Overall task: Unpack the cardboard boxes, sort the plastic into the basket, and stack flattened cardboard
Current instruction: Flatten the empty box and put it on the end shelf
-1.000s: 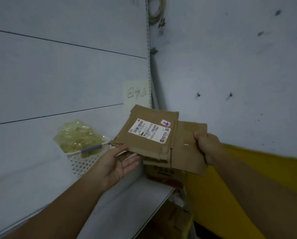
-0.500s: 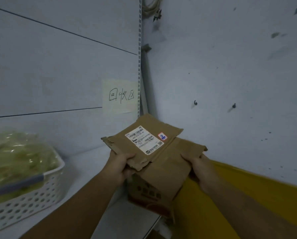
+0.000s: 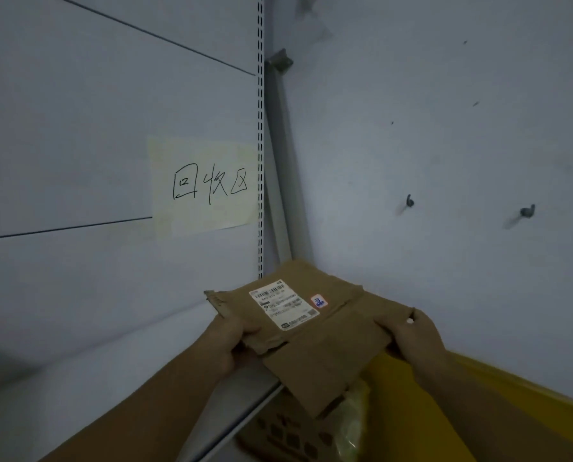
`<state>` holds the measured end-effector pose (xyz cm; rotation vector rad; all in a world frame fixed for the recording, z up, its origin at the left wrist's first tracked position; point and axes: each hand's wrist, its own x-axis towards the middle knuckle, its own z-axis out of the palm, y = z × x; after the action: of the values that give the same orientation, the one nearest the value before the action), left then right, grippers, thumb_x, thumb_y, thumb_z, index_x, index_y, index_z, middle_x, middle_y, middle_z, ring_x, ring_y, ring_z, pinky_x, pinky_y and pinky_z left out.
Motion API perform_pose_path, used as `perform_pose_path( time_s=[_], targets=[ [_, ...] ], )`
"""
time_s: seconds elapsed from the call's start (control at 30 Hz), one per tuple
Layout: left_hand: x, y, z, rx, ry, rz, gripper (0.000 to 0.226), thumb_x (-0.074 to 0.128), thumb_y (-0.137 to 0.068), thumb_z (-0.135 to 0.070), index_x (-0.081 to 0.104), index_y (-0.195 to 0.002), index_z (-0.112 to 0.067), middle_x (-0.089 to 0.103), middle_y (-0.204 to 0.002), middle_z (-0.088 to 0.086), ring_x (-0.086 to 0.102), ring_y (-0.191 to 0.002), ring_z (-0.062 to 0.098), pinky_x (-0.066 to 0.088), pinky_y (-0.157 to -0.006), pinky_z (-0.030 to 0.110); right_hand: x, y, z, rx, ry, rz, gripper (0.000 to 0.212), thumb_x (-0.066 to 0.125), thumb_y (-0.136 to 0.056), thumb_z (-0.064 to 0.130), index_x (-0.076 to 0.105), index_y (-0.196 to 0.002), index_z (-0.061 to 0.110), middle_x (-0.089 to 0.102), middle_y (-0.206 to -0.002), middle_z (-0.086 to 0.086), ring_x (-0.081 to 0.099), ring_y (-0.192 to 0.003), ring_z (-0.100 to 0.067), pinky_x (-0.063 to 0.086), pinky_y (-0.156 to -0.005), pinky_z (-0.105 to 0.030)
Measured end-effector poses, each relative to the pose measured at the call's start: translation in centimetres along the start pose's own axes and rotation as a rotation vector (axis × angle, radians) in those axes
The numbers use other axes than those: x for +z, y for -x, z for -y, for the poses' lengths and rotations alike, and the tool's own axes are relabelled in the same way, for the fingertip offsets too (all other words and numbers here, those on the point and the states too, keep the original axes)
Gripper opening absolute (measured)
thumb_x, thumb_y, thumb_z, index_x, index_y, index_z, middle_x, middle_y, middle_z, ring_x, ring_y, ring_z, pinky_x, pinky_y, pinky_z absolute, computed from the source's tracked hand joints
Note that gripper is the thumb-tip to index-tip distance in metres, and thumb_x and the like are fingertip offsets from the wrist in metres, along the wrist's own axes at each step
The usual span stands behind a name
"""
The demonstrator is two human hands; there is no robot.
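Your left hand point(image 3: 235, 340) and right hand point(image 3: 415, 338) pinch the flattened cardboard point(image 3: 325, 345) at 9 and 3 o'clock; its loose layers may slip apart.

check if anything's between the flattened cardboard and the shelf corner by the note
Nothing visible does. The left hand and right hand grip the flattened cardboard at its sides, in front of the corner near the note. No object shows between it and the shelf, though the spot beneath is hidden by the cardboard itself.

Flattened brown cardboard point(image 3: 315, 331) with a white shipping label lies tilted over the shelf's end.
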<state>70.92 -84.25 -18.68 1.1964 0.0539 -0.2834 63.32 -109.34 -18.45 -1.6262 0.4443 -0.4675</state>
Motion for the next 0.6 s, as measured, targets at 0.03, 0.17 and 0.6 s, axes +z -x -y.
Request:
perform_pose_path(
  time_s=[0.03, 0.17, 0.6],
  targets=[
    [0.1, -0.9, 0.1, -0.005, -0.001, -0.028, 0.039, 0.05, -0.082, 0.016, 0.061, -0.112, -0.006, 0.069, -0.097, 0.013, 0.066, -0.091, 0.031, 0.057, -0.073, 0.039, 0.4, -1.6, -0.1, -0.005, 0.041, 0.012, 0.048, 0.067, -0.085, 0.019, 0.046, -0.126, 0.005, 0.056, -0.112, -0.019, 0.059, -0.095, -0.038, 0.052, -0.084, -0.054],
    [-0.1, -3.9, 0.3, -0.031, -0.011, -0.17, 0.029, 0.051, -0.085, 0.011, 0.063, -0.105, -0.006, 0.072, -0.095, 0.014, 0.068, -0.09, 0.032, 0.059, -0.073, 0.04, 1.4, -8.3, -1.1, -0.165, 0.316, 0.11, 0.051, 0.066, -0.085, 0.022, 0.044, -0.127, 0.002, 0.057, -0.1, -0.016, 0.055, -0.081, -0.028, 0.051, -0.077, -0.047],
    [1.1, -9.3, 0.1, 0.095, -0.388, -0.746, 0.032, 0.074, -0.074, -0.006, 0.064, -0.104, -0.002, 0.07, -0.096, 0.017, 0.068, -0.085, 0.034, 0.056, -0.081, 0.045, 12.2, -16.4, -0.9, -0.835, 0.705, 0.994, 0.055, 0.041, -0.091, 0.053, 0.036, -0.142, 0.03, 0.029, -0.152, 0.004, 0.029, -0.139, -0.02, 0.023, -0.115, -0.044]
  ],
)
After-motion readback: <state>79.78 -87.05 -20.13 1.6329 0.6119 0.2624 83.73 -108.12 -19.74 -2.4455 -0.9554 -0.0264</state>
